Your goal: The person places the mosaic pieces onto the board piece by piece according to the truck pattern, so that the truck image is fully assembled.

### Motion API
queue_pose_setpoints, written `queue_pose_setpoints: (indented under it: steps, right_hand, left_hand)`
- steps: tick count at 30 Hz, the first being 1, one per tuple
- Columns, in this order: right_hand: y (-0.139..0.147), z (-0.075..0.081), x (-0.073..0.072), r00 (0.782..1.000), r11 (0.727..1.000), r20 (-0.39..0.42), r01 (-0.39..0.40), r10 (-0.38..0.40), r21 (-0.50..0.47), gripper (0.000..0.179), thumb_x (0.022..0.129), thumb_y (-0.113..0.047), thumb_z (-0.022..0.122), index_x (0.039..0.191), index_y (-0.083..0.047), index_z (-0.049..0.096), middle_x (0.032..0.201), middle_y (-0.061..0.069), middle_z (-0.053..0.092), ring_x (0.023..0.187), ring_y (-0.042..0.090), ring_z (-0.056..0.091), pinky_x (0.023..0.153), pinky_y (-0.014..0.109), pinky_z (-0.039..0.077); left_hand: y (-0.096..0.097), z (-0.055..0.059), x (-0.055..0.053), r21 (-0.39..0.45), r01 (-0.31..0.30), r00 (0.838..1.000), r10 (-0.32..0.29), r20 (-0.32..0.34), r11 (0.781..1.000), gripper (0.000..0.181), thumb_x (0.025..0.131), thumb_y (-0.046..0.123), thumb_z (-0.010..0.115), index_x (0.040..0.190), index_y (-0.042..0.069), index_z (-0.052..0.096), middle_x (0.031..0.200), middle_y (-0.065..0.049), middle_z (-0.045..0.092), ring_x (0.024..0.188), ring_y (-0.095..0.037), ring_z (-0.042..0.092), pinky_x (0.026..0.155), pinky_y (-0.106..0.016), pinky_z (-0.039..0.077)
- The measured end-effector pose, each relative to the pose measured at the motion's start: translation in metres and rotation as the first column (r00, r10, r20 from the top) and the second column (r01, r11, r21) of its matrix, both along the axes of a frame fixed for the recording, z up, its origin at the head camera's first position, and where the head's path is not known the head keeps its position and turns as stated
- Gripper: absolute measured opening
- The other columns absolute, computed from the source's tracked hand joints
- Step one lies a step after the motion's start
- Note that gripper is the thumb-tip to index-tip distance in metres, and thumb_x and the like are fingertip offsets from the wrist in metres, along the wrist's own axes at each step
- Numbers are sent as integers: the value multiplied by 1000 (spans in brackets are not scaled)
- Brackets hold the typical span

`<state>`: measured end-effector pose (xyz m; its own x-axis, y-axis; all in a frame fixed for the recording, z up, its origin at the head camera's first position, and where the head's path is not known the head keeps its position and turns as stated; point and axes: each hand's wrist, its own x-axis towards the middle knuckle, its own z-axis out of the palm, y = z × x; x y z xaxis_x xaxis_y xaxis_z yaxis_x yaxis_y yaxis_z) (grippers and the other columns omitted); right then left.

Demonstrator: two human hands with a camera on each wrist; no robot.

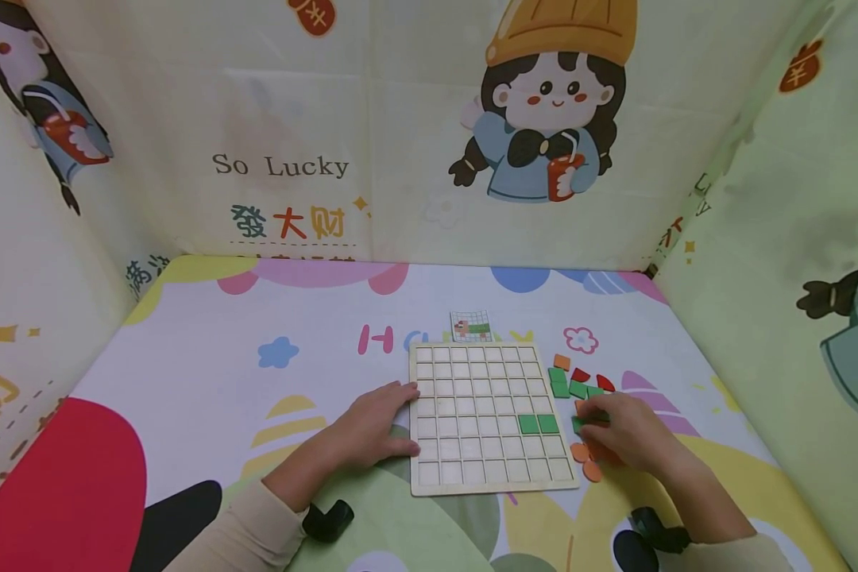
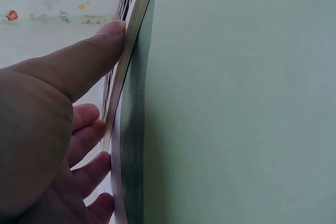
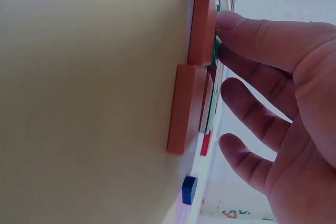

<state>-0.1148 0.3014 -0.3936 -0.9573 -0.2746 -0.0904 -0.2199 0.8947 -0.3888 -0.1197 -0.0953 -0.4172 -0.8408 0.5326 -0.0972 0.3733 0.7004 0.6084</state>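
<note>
My left hand lies at the left edge of a pale gridded board, its thumb and fingertips touching the rim. In the left wrist view, the thumb presses against the board's side. Two green square tiles sit side by side in cells toward the board's right. Off the board's right side, my right hand reaches into the loose pieces. Its thumb and forefinger pinch a green tile, partly hidden by the fingertips; the other fingers stay loosely bent. Orange blocks lie beside that hand.
Green tiles, red pieces, an orange square and orange round pieces lie along the board's right side. A small picture card lies behind the board. Printed cloth covers the table and the walls around it.
</note>
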Motion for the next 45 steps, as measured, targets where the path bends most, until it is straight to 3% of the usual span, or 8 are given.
queue_pose_setpoints:
  steps: [7, 16, 25, 45]
  right_hand:
    - [-6, -3, -2, 1000, 1000, 11, 9, -9, -5, 20, 84, -15, 80, 103, -10, 75, 95, -3, 69, 91, 21, 58, 80, 42, 55]
    - [-3, 0, -2, 1000, 1000, -2, -11, 11, -9, 25, 83, -15, 81, 106, -7, 75, 98, -1, 69, 93, 24, 57, 83, 47, 54]
    - [-4, -1, -3, 1000, 999, 11, -22, 23, -23, 21, 84, -14, 80, 104, -8, 75, 97, -3, 69, 91, 22, 58, 82, 45, 54]
    - [-9, -1, -10, 999, 999, 1, -32, 32, 31, 27, 81, -18, 83, 105, -9, 76, 101, 2, 68, 92, 23, 55, 77, 42, 52]
  left_hand:
    - [0, 0, 0, -1, 0, 1000, 0, 11, 1000, 75, 85, 31, 80, 147, 5, 46, 153, -12, 43, 142, -38, 34, 113, -54, 31]
    - [0, 1, 1, 7, 2, 1000, -2, 6, 1000, 74, 85, 31, 80, 146, 5, 46, 152, -12, 44, 142, -38, 34, 113, -54, 31]
    - [0, 1, 1, 6, 2, 1000, -2, 0, 1000, 74, 85, 31, 80, 146, 5, 47, 153, -12, 44, 143, -37, 34, 113, -54, 31]
    - [-1, -3, -2, 4, 3, 1000, -3, -3, 1000, 76, 84, 32, 81, 146, 5, 46, 153, -11, 43, 142, -37, 35, 112, -53, 33]
